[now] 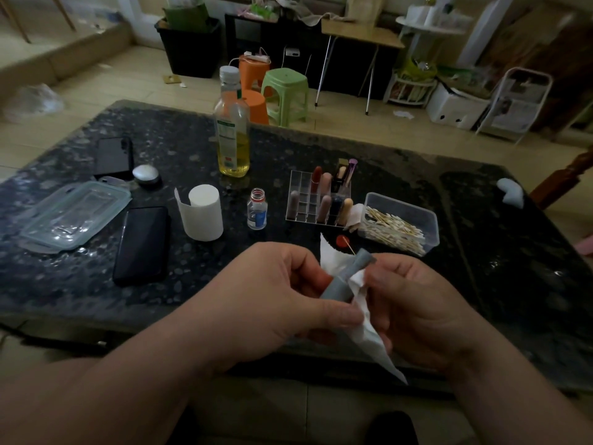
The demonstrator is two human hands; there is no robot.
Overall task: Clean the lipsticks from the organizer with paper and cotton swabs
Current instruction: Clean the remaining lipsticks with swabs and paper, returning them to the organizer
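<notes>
Slippage looks the main risk in the head view: the left hand (282, 293) curls its grip round the lower end of a grey lipstick (346, 277), held over the desk (224, 268) near its front edge. The right hand (417, 309) pinches paper (362, 319) against the barrel. A hard rub could twist the tube free and drop it, and thin paper may tear.

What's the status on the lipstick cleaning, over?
Left hand grips grey lipstick tube. Right hand pinches paper against it. Other lipsticks stand in organizer, swab box beside it. Nothing in the way.
</notes>
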